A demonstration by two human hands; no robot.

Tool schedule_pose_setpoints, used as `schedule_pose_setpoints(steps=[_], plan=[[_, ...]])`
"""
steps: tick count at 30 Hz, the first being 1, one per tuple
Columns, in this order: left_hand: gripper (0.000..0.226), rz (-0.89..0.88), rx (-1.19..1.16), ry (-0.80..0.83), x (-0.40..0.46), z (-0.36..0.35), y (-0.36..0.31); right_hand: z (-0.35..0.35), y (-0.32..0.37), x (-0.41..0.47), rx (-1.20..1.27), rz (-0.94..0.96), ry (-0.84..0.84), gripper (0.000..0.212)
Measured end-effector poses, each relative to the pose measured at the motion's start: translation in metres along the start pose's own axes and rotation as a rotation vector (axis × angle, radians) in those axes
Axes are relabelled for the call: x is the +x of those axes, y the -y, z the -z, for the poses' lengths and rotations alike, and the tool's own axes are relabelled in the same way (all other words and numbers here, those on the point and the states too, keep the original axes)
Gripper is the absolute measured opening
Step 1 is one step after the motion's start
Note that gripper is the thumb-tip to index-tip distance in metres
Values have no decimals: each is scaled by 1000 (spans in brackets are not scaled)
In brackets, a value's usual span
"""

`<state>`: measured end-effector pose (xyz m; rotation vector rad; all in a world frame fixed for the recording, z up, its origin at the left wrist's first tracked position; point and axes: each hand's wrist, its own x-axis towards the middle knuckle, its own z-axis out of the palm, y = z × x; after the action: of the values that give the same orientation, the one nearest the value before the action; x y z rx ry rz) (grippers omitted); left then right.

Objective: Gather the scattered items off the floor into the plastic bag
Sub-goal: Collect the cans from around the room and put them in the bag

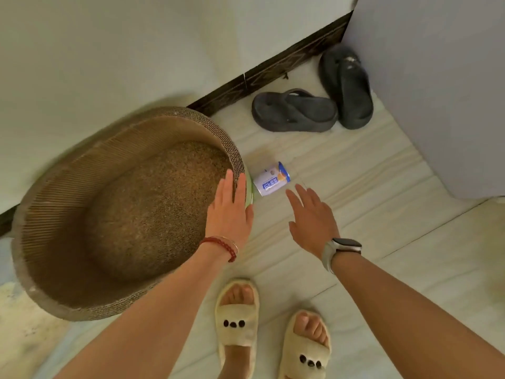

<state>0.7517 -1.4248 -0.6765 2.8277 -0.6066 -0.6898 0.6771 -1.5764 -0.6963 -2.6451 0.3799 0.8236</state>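
Note:
A small white and blue cup-shaped package (272,178) lies on its side on the pale floor, just right of the cardboard basket. My left hand (231,209) reaches forward with straight fingers over the basket's right rim, empty; a thin green-white edge (250,191) shows beside its fingers. My right hand (311,217) stretches out flat, fingertips a short way below and right of the package, touching nothing. No plastic bag is in view.
A large round corrugated-cardboard basket (90,170) sits left against the wall. Two dark grey flip-flops (297,110) lie by the dark skirting near a grey cabinet (437,91) at right. My feet in cream slippers (237,324) stand below.

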Motion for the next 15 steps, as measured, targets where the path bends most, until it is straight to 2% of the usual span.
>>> schedule_pose_setpoints(steps=[5,8,10,12,15], plan=[[60,-108,-99,-123,34,-59,28,-45,0,112,-157,137,-59,79],[56,-149,-96,-178,34,-66,30,-63,-1,147,-293,187,-63,85],[55,-152,-85,-186,35,-68,32,-68,1,156,-322,175,-113,80],[55,-144,-71,-179,36,-68,34,-68,3,155,-244,104,-89,70],[57,-88,-20,-123,34,-64,34,-62,0,126,91,-85,20,66]])
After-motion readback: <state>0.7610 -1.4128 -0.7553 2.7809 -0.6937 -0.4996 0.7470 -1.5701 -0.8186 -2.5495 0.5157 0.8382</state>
